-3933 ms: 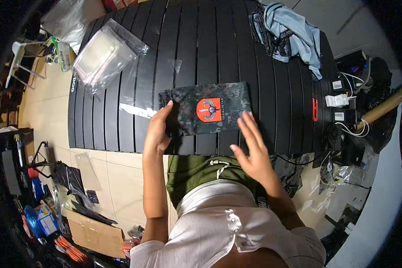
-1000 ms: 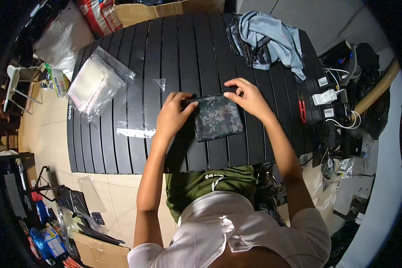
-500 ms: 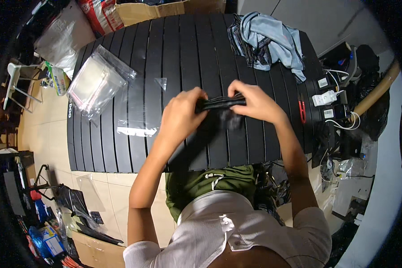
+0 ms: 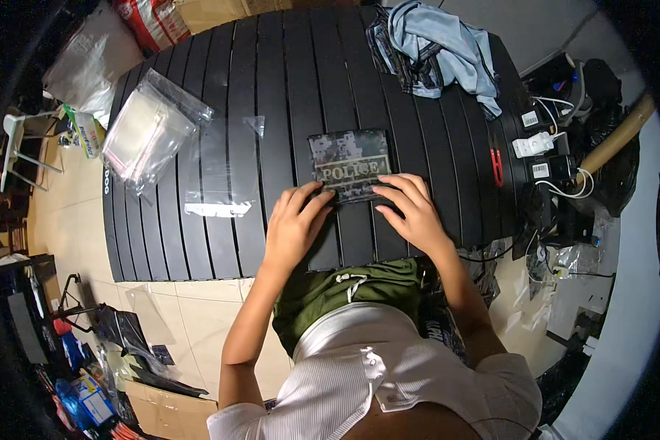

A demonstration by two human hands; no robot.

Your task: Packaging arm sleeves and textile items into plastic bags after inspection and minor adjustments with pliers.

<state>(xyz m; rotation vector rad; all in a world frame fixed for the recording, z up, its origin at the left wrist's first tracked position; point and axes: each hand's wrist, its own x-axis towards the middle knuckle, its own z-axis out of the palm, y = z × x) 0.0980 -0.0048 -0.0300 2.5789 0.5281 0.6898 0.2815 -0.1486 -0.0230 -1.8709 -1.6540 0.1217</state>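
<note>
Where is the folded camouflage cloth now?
In the head view, the folded camouflage cloth lies on the black table, right of the flat clear plastic bag, left hand and right hand at its near corners.

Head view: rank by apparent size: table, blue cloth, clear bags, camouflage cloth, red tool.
1. Black table
2. Blue cloth and clear bags: too alike to rank
3. Folded camouflage cloth, partly under fingers
4. Red tool
</note>
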